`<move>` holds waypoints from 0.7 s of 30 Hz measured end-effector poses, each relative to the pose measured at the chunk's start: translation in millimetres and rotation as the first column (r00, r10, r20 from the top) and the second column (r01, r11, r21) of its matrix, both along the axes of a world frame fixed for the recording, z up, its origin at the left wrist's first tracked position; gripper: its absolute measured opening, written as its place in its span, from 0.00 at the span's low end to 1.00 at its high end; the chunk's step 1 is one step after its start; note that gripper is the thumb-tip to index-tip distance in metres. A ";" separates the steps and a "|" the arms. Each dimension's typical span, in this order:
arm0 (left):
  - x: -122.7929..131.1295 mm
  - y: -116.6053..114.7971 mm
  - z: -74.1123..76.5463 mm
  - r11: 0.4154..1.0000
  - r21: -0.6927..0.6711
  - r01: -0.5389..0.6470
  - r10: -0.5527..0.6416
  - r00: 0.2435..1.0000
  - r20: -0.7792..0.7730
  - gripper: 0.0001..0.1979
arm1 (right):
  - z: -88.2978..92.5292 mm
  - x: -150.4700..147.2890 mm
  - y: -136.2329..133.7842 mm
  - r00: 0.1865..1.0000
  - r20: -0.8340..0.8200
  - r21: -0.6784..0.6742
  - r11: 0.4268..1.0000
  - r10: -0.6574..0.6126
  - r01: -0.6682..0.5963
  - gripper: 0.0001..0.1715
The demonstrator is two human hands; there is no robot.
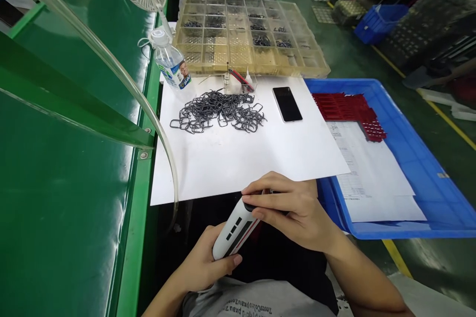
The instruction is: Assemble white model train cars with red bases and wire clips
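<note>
The white plastic handheld device (pixel 234 230) is held at lower centre of the frame, tilted across the body above the person's dark lap, just short of the near edge of the white sheet (pixel 238 168). Its markings are black rectangles, and its upper end is dark. The left hand (pixel 201 262) cups the lower end, with its fingers (pixel 236 260) curled closed around the casing. The right hand (pixel 293 213) comes over the upper end, its fingers (pixel 267 198) closed across the top. Both hands have firm hold of the device; what lies under the right fingers cannot be determined.

In this inspector's judgement, the two-handed hold is sound: the device is supported at both ends, and working above the lap keeps it away from loose items. Keeping the fingers clear of the upper end would give a better view of it.

On the sheet, upper centre, lies a loose pile of dark wire loops (pixel 217 111), with a smartphone (pixel 287 104) to its right. A small clear stand (pixel 240 81) holding a red-handled tool sits at the sheet's far edge, before an amber compartment tray (pixel 253 34) of similar dark pieces. A water bottle (pixel 171 62) lies tilted at the tray's left. To the right, a blue crate (pixel 409 158) holds red parts (pixel 347 106) and printed papers (pixel 372 173).
</note>
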State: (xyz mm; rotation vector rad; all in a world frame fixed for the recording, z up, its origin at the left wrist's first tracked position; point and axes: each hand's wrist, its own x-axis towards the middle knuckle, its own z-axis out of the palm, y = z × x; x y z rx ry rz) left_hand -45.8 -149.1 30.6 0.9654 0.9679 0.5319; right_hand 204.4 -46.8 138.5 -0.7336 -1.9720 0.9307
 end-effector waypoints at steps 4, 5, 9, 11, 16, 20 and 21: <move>-0.6 -4.3 -2.1 0.999 0.037 0.019 -0.020 1.000 0.004 0.20 | 1.2 0.0 -10.0 0.989 0.140 0.226 0.974 -0.038 0.005 0.23; -0.6 -5.4 -2.7 0.999 0.029 0.021 -0.021 1.000 0.000 0.20 | 2.7 0.5 -13.6 0.980 0.189 0.290 0.957 -0.061 0.003 0.25; 2.5 -6.2 0.2 1.000 -0.031 0.005 -0.005 1.000 -0.001 0.25 | 7.0 8.2 -25.4 0.932 0.332 0.444 0.896 -0.146 -0.018 0.26; 5.1 -4.4 4.4 0.999 0.015 0.035 -0.035 0.999 0.015 0.25 | 6.0 14.7 -29.1 0.928 0.341 0.474 0.880 -0.148 -0.034 0.25; 12.2 -3.3 11.3 0.988 0.115 0.107 -0.109 0.994 0.013 0.17 | 0.9 26.6 -40.7 0.963 0.243 0.468 0.884 -0.119 -0.008 0.28; 19.0 -8.8 8.9 0.989 0.033 0.143 -0.144 0.989 0.014 0.20 | -0.4 25.2 -53.9 0.941 0.273 0.410 0.909 -0.198 0.073 0.28; 20.5 -9.8 8.5 0.989 0.010 0.144 -0.144 0.990 0.002 0.21 | -1.4 24.5 -56.7 0.921 0.305 0.395 0.912 -0.241 0.108 0.30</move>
